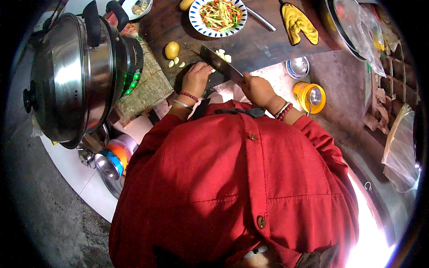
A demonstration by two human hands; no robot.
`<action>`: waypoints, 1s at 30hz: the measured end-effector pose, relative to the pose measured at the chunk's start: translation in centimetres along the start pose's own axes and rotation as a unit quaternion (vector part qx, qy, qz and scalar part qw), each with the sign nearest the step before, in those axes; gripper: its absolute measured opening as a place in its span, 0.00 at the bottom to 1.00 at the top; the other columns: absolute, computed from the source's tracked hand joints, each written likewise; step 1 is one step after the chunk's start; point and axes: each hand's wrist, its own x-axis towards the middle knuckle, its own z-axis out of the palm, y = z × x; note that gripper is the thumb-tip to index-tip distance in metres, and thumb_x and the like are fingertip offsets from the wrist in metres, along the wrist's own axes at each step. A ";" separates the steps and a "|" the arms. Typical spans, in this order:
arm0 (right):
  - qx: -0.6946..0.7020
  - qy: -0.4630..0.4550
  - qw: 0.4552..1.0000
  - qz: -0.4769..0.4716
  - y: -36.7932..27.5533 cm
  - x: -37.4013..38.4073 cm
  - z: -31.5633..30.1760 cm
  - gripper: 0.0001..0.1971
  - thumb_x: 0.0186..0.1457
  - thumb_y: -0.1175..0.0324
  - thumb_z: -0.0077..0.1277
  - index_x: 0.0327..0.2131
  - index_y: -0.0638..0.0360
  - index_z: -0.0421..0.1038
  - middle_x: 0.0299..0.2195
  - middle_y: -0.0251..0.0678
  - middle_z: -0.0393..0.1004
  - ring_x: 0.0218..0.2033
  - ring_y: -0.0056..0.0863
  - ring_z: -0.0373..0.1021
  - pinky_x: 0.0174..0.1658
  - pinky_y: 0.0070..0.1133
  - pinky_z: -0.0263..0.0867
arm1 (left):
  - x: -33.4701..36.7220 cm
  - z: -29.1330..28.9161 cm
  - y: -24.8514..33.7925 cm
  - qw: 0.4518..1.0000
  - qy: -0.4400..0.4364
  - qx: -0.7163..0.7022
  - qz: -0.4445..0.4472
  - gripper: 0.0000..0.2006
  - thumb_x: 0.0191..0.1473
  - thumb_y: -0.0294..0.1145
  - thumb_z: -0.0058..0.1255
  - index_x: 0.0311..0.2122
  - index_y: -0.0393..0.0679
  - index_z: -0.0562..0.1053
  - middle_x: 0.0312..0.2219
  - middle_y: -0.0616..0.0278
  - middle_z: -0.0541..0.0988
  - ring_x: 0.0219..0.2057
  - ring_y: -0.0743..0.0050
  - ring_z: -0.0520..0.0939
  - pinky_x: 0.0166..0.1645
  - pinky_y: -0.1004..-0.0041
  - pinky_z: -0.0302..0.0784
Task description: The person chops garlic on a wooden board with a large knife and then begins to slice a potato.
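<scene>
Vegetable strips (221, 16) on plate (195, 25); knife (220, 64) gripped

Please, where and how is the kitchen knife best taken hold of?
Probably best by the handle end, coming from the right: the kitchen knife slants with its blade toward the upper left, and the right hand wraps the opposite end, hiding the handle.

A dark brown wooden table (263, 49) is spanning the upper middle of the view. Rough grey floor (44, 192) is extending along the lower left, bordering white tiling (76, 169), whose seam is showing. To the right of the table a stained pinkish surface (339, 85) is stretching away, wall or floor being hard to tell. Strong white light (371, 236) is glaring at the lower right.
</scene>
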 end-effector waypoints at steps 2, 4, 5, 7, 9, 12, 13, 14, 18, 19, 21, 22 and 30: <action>0.019 0.018 1.000 -0.001 0.4 -0.2 0.1 0.10 0.56 0.67 0.46 0.40 0.60 0.67 0.28 0.54 0.76 0.31 0.54 0.74 0.34 0.44 0.70 | 0.0 -0.2 0.2 1.000 -0.008 -0.009 -0.021 0.06 0.53 0.24 0.53 0.36 0.39 0.78 0.34 0.55 0.78 0.37 0.53 0.80 0.41 0.63 0.77; 0.004 -0.007 1.000 -0.008 -0.2 -0.5 -0.9 0.10 0.56 0.66 0.47 0.40 0.60 0.67 0.27 0.53 0.76 0.31 0.54 0.74 0.34 0.43 0.70 | 0.0 -0.3 0.3 0.999 -0.014 -0.018 -0.042 0.06 0.53 0.25 0.53 0.36 0.39 0.78 0.34 0.55 0.78 0.37 0.53 0.80 0.41 0.63 0.77; 0.004 -0.007 1.000 -0.008 -0.5 -0.8 -1.3 0.10 0.56 0.66 0.47 0.40 0.60 0.67 0.27 0.53 0.76 0.31 0.54 0.74 0.34 0.43 0.70 | -0.1 -0.3 0.1 0.999 -0.011 -0.019 -0.040 0.06 0.53 0.25 0.53 0.36 0.39 0.78 0.34 0.55 0.78 0.37 0.52 0.80 0.41 0.63 0.77; 0.004 -0.012 0.999 -0.036 -0.8 -1.2 -1.8 0.10 0.55 0.67 0.48 0.40 0.59 0.67 0.26 0.53 0.76 0.31 0.54 0.74 0.34 0.43 0.70 | 0.0 -0.5 0.2 0.999 -0.009 -0.019 -0.037 0.05 0.53 0.24 0.53 0.35 0.39 0.78 0.34 0.55 0.78 0.36 0.52 0.80 0.41 0.63 0.77; -0.015 0.001 0.999 -0.050 -0.8 -1.2 -1.6 0.10 0.56 0.68 0.47 0.40 0.61 0.68 0.25 0.52 0.76 0.29 0.53 0.74 0.33 0.42 0.69 | 0.1 -0.6 0.4 0.999 -0.010 -0.026 -0.019 0.05 0.52 0.24 0.53 0.34 0.38 0.77 0.33 0.55 0.78 0.36 0.51 0.79 0.41 0.63 0.77; -0.043 0.005 0.998 -0.053 -1.0 -0.6 -0.6 0.10 0.57 0.68 0.46 0.40 0.62 0.68 0.24 0.51 0.76 0.27 0.52 0.74 0.31 0.42 0.69 | 0.2 -0.8 0.6 0.999 -0.022 -0.013 -0.034 0.05 0.52 0.25 0.54 0.35 0.38 0.77 0.33 0.55 0.78 0.36 0.51 0.79 0.41 0.63 0.77; -0.051 -0.003 0.998 -0.043 -1.1 -0.4 -0.5 0.10 0.57 0.68 0.46 0.40 0.63 0.68 0.24 0.51 0.76 0.27 0.52 0.74 0.31 0.42 0.69 | 0.2 -0.8 0.7 0.999 -0.022 -0.014 -0.032 0.05 0.52 0.25 0.54 0.35 0.38 0.77 0.33 0.55 0.78 0.36 0.51 0.79 0.41 0.63 0.77; -0.051 -0.002 0.998 -0.042 -1.0 -0.3 -0.6 0.10 0.57 0.68 0.46 0.40 0.63 0.68 0.24 0.51 0.76 0.27 0.52 0.74 0.31 0.42 0.69 | 0.2 -0.9 0.8 0.999 -0.027 -0.018 -0.034 0.05 0.53 0.25 0.54 0.35 0.39 0.78 0.33 0.55 0.78 0.36 0.51 0.80 0.41 0.63 0.77; -0.005 -0.007 1.000 0.002 -0.9 -0.3 -0.7 0.09 0.55 0.68 0.46 0.39 0.59 0.67 0.27 0.54 0.76 0.30 0.54 0.74 0.34 0.43 0.70 | -0.2 -0.6 0.4 0.999 0.015 -0.025 -0.023 0.05 0.53 0.26 0.54 0.36 0.40 0.78 0.35 0.54 0.79 0.37 0.51 0.80 0.42 0.62 0.77; 0.015 0.009 1.000 0.009 -0.8 -0.4 -0.7 0.09 0.55 0.68 0.46 0.39 0.59 0.67 0.27 0.54 0.76 0.30 0.55 0.74 0.34 0.43 0.70 | 0.0 -0.6 0.5 0.999 0.016 -0.025 -0.022 0.05 0.53 0.26 0.54 0.36 0.40 0.78 0.35 0.54 0.79 0.37 0.51 0.80 0.42 0.62 0.77; 0.015 0.008 1.000 -0.004 -0.4 -0.5 -1.0 0.09 0.55 0.68 0.46 0.39 0.60 0.67 0.27 0.54 0.76 0.30 0.55 0.74 0.34 0.43 0.70 | 0.0 -0.6 0.9 0.999 0.016 -0.023 -0.019 0.05 0.54 0.26 0.54 0.36 0.40 0.78 0.35 0.54 0.79 0.37 0.51 0.80 0.42 0.62 0.77; 0.016 0.006 1.000 -0.017 -0.4 -0.6 -1.1 0.09 0.56 0.68 0.46 0.39 0.60 0.67 0.27 0.54 0.76 0.30 0.55 0.74 0.34 0.43 0.70 | -0.1 -0.5 0.6 0.999 0.016 -0.024 -0.019 0.05 0.54 0.26 0.54 0.36 0.40 0.78 0.35 0.54 0.79 0.37 0.51 0.80 0.42 0.62 0.77; -0.024 -0.020 0.999 -0.030 -1.2 -0.4 -1.0 0.09 0.55 0.69 0.46 0.40 0.60 0.67 0.27 0.53 0.76 0.29 0.54 0.74 0.34 0.42 0.70 | -0.2 -0.5 0.4 1.000 -0.002 -0.013 -0.026 0.06 0.53 0.25 0.54 0.36 0.39 0.77 0.34 0.54 0.78 0.37 0.49 0.80 0.40 0.60 0.76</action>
